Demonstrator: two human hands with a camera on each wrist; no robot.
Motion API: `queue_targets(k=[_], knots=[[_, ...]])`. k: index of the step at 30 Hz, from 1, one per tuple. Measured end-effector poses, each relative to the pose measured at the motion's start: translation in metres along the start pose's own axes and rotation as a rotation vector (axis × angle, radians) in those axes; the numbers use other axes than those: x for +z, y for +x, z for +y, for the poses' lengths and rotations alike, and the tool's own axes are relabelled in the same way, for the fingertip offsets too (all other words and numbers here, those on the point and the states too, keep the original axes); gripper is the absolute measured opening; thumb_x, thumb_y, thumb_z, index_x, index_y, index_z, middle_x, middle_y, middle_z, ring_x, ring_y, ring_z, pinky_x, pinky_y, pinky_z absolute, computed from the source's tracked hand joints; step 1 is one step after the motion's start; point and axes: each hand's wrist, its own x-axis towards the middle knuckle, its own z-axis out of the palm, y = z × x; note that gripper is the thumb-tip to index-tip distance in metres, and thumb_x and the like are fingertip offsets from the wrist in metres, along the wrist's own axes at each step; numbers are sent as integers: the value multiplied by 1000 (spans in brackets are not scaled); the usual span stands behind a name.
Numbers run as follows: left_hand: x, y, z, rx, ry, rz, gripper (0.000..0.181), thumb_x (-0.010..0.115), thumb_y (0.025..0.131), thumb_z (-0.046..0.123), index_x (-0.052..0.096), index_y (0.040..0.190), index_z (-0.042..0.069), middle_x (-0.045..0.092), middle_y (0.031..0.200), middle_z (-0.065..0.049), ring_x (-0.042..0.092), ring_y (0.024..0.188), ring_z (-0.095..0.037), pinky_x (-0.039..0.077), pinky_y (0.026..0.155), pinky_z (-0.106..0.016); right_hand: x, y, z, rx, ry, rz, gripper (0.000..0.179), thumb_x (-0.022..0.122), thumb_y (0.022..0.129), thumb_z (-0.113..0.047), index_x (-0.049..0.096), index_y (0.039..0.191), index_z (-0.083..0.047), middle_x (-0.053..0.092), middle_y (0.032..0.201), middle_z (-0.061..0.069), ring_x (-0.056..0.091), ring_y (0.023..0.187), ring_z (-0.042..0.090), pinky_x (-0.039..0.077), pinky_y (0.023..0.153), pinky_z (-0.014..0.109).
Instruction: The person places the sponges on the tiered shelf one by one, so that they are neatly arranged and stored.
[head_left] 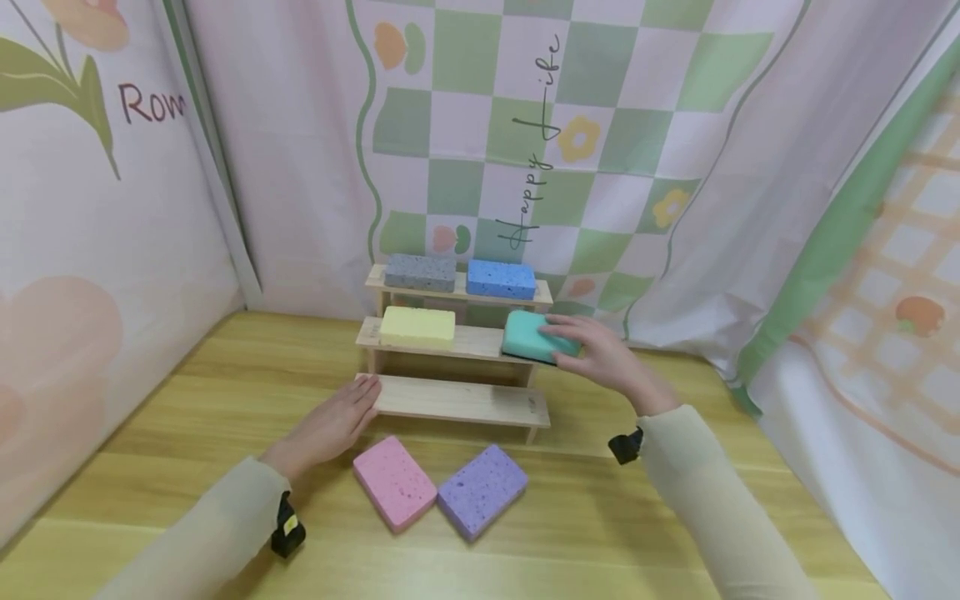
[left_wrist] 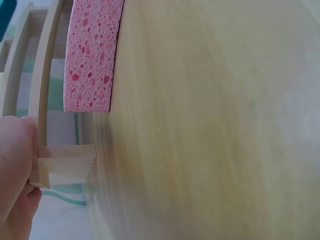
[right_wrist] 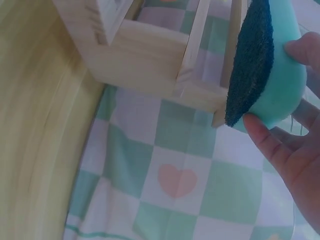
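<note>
My right hand (head_left: 606,360) grips a teal scrub sponge (head_left: 525,333) by its right end, at the right of the middle step of a three-tier wooden rack (head_left: 457,402). The sponge's dark scouring side (right_wrist: 250,62) faces down toward the step, and the sponge reaches past the step's right end. At the left end of the lowest step, my left hand (head_left: 333,421) holds the board, fingers on top and a fingertip below its edge in the left wrist view. A yellow sponge (head_left: 417,327) lies on the middle step's left side.
Grey (head_left: 420,273) and blue (head_left: 501,279) sponges sit side by side on the top step. In front of the rack, a pink sponge (head_left: 394,483) and a purple sponge (head_left: 482,492) lie on the wooden table (head_left: 600,533). A checked curtain (head_left: 517,125) hangs behind.
</note>
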Motion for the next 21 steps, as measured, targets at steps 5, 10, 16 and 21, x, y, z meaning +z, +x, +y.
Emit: queue_targets(k=[5,10,16,21], knots=[[-1,1,2,-7,-3,-14,47,42,98,18,36,135,-10,32,140,-26,28,130,-38,25,106,-48,5,13,-4,-20,19,-12,42,63,88,-14,55,128,-5,42,138,16,34,125,39,28,101,57],[-2,1,3,-11,-6,-21,47,41,99,18,35,135,-10,32,141,-26,27,130,-38,25,106,-48,10,22,-6,-18,22,-42,42,61,89,-16,53,129,-6,40,140,15,31,128,37,24,104,56],[-2,1,3,-12,-2,-15,47,43,98,17,36,135,-11,32,140,-26,28,130,-38,25,106,-48,18,32,-7,-24,21,-56,41,60,89,-16,54,128,-6,40,139,17,29,129,39,22,104,57],[-2,1,3,-8,-2,-5,47,44,98,17,36,134,-12,33,140,-27,29,129,-39,25,106,-48,26,40,-8,-4,15,-82,41,61,89,-16,54,128,-6,40,139,16,28,129,39,21,105,56]])
